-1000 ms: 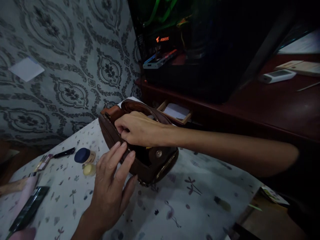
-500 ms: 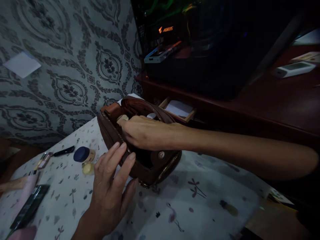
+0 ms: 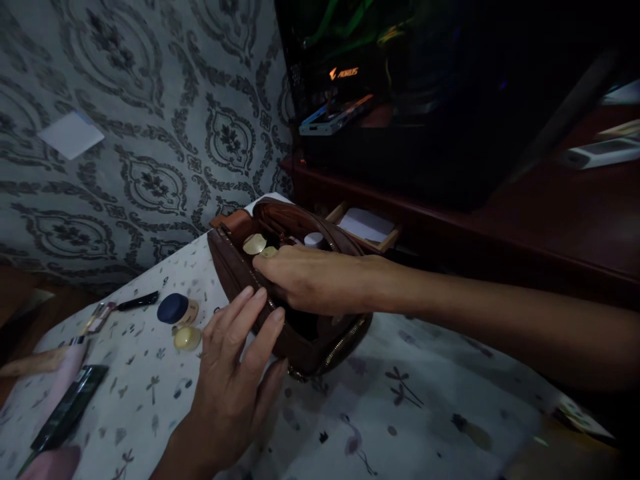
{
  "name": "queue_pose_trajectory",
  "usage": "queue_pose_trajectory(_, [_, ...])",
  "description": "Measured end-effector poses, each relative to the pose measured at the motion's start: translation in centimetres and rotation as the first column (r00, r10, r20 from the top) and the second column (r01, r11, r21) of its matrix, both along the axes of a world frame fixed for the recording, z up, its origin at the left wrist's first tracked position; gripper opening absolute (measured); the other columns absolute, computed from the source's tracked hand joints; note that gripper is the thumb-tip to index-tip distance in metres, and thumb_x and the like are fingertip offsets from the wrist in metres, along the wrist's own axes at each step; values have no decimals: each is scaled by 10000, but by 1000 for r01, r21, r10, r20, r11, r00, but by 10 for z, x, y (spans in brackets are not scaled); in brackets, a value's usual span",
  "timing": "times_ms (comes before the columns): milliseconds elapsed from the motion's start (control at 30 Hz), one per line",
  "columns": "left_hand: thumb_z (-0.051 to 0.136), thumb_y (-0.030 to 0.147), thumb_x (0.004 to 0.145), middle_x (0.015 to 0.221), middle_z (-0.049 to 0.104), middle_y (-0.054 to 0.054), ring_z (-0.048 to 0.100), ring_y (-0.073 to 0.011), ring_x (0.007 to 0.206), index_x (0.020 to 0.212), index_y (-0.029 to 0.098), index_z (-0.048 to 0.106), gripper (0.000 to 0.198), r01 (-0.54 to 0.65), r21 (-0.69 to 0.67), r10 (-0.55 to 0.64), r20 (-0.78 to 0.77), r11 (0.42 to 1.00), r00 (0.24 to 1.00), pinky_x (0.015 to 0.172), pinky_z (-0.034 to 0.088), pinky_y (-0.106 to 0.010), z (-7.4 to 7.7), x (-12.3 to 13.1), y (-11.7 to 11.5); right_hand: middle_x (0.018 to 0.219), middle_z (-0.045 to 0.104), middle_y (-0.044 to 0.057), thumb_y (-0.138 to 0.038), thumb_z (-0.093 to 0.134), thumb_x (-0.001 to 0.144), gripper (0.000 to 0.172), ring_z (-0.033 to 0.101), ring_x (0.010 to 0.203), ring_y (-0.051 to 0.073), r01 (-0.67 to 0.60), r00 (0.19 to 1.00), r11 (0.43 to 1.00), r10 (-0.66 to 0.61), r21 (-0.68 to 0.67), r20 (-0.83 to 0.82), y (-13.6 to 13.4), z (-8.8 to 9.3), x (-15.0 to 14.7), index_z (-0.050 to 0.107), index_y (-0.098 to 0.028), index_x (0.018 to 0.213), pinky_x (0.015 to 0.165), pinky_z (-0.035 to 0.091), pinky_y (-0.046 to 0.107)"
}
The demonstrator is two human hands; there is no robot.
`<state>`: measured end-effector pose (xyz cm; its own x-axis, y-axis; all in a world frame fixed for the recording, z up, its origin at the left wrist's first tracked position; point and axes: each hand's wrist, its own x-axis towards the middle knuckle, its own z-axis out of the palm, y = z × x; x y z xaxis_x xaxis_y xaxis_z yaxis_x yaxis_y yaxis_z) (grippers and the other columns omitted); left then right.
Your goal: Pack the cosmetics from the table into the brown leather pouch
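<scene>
A brown leather pouch [image 3: 235,263] lies open on a floral cloth [image 3: 380,413], with round gold-topped items [image 3: 255,243] showing inside it. My right hand [image 3: 315,280] reaches across the pouch's mouth, fingers curled down into it, and I cannot see what they hold, if anything. My left hand [image 3: 235,373] rests flat against the pouch's near wall, fingers stretched out.
Left of the pouch lie a blue-capped jar [image 3: 175,310], a small yellow pot [image 3: 187,338], a black pencil-like stick [image 3: 136,301], a pink tube [image 3: 60,380] and a dark flat case [image 3: 67,413]. A dark red desk [image 3: 525,220] with a computer case [image 3: 400,100] stands behind.
My right hand has slid to the right along the pouch's opening, uncovering the gold-topped items inside. My left hand stays on the pouch's side.
</scene>
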<state>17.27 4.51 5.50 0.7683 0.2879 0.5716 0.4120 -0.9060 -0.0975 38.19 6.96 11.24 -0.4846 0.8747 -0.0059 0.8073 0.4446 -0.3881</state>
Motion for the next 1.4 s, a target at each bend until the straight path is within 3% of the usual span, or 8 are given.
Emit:
queue_pose_trajectory(267, [560,96,924,1419,490,-185,348,-293,1455,1452,126,404,551,-2,7,2,15,1000,1000,1184,294,-475,0,1,-1,954,703,125,-120,503,916,163,665,840,208,-26,998,999,27,-23,59,1,5,0,615,-118,1035,609,395,247])
queue_pose_trajectory(533, [551,118,933,1428,498,-182,368,-304,1446,1443,142,407,531,-19,12,19,8,1000,1000,1164,334,-483,1,1,-1,983,693,103,-207,526,933,171,666,875,214,-12,1000,999,12,30,-7,3,-2,0,587,-144,1080,643,409,254])
queue_pose_trajectory(867, [570,99,919,1432,493,-200,349,-304,1458,1437,126,406,544,-16,24,17,-15,1000,1000,1159,338,-469,3,0,-1,943,686,86,-215,487,961,209,632,845,195,-15,995,992,27,125,-95,-1,3,5,572,-144,1138,692,394,276])
queue_pose_trajectory(1133, [572,115,931,1430,496,-216,355,-304,1454,1419,115,422,511,-24,38,25,-29,999,999,1144,354,-464,5,0,-2,920,687,64,-171,440,955,228,613,741,169,-9,993,996,19,85,-119,-2,1,6,572,-163,1142,625,356,267])
queue_pose_trajectory(1400, [572,123,928,1441,495,-211,379,-302,1440,1427,127,414,524,-34,42,35,-31,999,999,1140,367,-472,6,0,-2,992,689,84,-173,457,961,233,646,879,198,0,995,996,9,89,-100,0,0,3,570,-162,1165,677,389,268])
